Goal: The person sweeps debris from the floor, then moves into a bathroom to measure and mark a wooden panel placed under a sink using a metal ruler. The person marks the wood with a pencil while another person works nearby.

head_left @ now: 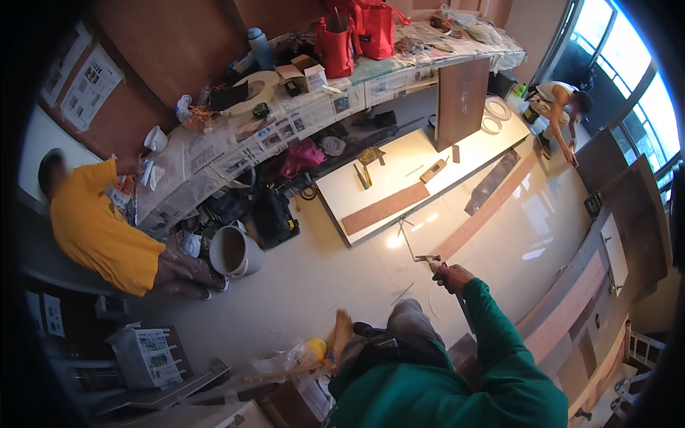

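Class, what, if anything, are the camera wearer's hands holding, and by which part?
Right hand: a hammer, held by its handle. Left hand: not in view.

Open floor [300,278] in front of the white panel [339,189]
From the right hand [454,277] to the panel, a thin bent rod [408,239] and a wooden strip [491,206] lie low; a grey bucket [237,251] blocks the panel's left, the desk [314,114] its back, and a brown board [462,103] stands upright over its far half

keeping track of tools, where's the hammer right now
In the head view, the hammer is right of centre, in the right hand, its head appearing beside the near end of the long wooden strip.
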`<action>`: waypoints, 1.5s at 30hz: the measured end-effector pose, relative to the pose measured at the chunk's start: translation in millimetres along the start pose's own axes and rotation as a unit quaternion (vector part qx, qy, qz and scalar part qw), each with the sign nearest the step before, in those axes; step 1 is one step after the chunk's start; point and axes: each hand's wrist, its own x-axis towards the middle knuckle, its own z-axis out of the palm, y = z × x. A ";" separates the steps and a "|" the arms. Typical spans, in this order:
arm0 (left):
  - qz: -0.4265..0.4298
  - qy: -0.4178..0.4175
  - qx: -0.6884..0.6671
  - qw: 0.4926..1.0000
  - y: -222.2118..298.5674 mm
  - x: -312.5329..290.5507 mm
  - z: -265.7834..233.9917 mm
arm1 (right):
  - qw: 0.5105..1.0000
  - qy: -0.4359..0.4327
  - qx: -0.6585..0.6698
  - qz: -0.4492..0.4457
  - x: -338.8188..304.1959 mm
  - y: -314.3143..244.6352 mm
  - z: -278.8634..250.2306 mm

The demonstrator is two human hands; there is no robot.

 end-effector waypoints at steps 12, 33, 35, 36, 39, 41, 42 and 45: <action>0.022 -0.039 -0.177 0.983 115.1 49.5 2.4 | 0.968 -0.120 -0.116 -0.187 145.0 -250.0 34.9; -0.241 0.204 -0.253 0.915 313.8 -104.3 193.4 | 0.584 0.063 -0.519 -0.621 635.7 -711.1 190.4; -0.258 0.145 -0.298 0.907 323.7 -109.3 217.6 | 0.539 0.100 -0.521 -0.654 612.4 -684.7 182.7; -0.306 0.127 -0.398 0.855 334.1 -112.6 226.7 | 0.514 0.096 -0.528 -0.669 593.3 -669.1 184.1; -0.383 0.072 -0.629 0.673 366.2 -127.9 247.7 | 0.427 -0.008 -0.597 -0.679 497.1 -592.4 211.3; -0.353 0.066 -0.664 0.656 372.3 -146.6 257.8 | 0.330 -0.121 -0.679 -0.645 432.8 -523.2 237.5; -0.338 0.066 -0.679 0.649 369.6 -156.3 262.1 | 0.268 -0.177 -0.717 -0.619 402.6 -484.8 251.9; -0.326 0.073 -0.642 0.690 350.1 -164.5 278.8 | 0.070 -0.331 -0.765 -0.549 303.9 -359.0 314.5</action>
